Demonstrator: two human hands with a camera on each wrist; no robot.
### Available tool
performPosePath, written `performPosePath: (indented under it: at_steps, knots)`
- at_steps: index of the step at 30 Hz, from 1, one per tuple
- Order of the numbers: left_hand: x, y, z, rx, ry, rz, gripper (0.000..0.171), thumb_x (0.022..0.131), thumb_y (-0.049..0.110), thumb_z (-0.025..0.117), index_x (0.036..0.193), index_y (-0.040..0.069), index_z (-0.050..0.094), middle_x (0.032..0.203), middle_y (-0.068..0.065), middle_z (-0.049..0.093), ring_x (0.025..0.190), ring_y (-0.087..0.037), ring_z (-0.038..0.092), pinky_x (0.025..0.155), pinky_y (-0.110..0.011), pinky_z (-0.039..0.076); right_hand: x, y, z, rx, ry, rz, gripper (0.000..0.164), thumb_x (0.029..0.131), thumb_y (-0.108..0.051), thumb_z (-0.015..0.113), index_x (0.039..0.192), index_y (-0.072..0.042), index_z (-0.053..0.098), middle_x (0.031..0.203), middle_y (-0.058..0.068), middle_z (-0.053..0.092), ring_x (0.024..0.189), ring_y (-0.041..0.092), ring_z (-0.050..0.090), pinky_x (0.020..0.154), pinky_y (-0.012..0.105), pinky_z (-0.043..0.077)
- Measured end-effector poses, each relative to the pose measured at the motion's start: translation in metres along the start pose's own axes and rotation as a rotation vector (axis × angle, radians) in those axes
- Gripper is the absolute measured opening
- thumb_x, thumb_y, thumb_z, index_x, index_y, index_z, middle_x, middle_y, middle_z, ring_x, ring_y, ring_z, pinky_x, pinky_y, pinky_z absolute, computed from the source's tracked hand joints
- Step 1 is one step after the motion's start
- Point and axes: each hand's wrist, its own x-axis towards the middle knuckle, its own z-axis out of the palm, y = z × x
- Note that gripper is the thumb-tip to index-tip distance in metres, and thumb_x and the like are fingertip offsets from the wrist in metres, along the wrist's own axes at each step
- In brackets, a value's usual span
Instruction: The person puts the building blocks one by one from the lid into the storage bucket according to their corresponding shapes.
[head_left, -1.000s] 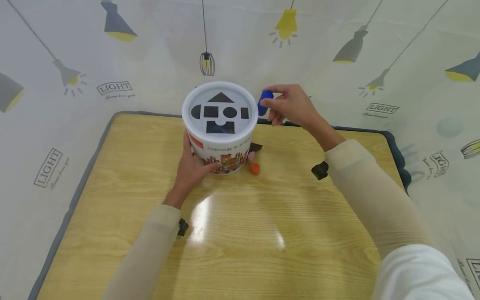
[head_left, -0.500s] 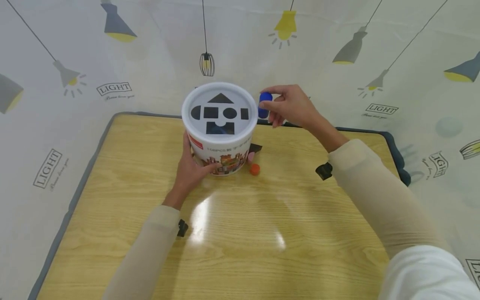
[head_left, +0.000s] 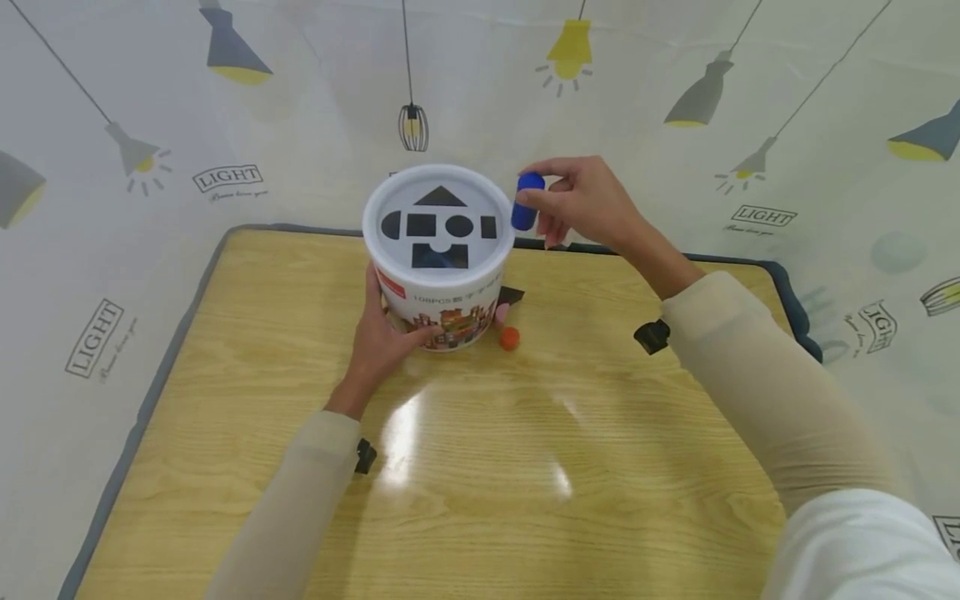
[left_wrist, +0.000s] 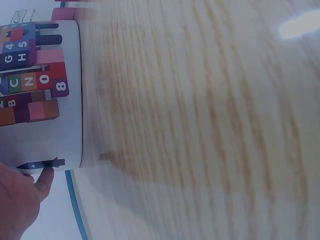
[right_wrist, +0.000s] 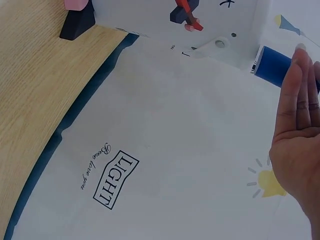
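Observation:
A white bucket with printed letter blocks stands upright near the table's far edge. Its white lid has several dark shaped holes, among them a triangle, a square and a circle. My left hand holds the bucket's lower left side, thumb across the front. In the right hand a blue cylinder block is pinched between thumb and fingers, raised beside the lid's right rim. The right wrist view shows the blue cylinder close to the bucket's wall; whether they touch I cannot tell.
At the bucket's lower right lie an orange block, a pink block and a black block, the last two partly hidden by the bucket. Behind the wooden table hangs a lamp-patterned curtain.
My right hand has risen slightly with the blue cylinder, which tilts a little differently now. The left hand and the bucket stay in place.

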Motion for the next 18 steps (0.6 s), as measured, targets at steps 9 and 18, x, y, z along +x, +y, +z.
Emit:
performPosePath:
  at_steps: [9, 18]
  knots:
    - [-0.008, 0.032, -0.005, -0.034, -0.017, 0.003, 0.133, 0.066, 0.014, 0.091, 0.154, 0.043, -0.004, 0.157, 0.001, 0.029, 0.143, -0.024, 0.03, 0.113, -0.053, 0.034, 0.002, -0.006, 0.01, 0.096, -0.033, -0.001, 0.041, 0.091, -0.029, 0.069, 0.125, -0.007, 0.063, 0.068, 0.011, 0.068, 0.054, 0.024, 0.066, 0.056, 0.038, 0.061]
    - [-0.009, 0.036, -0.007, -0.025, -0.016, 0.004, 0.132, 0.067, 0.015, 0.091, 0.155, 0.04, -0.004, 0.158, 0.002, 0.029, 0.144, -0.023, 0.028, 0.113, -0.052, 0.034, 0.008, -0.01, 0.019, 0.085, -0.055, 0.001, 0.044, 0.092, -0.028, 0.069, 0.13, -0.009, 0.061, 0.068, 0.013, 0.068, 0.053, 0.024, 0.065, 0.055, 0.039, 0.061]
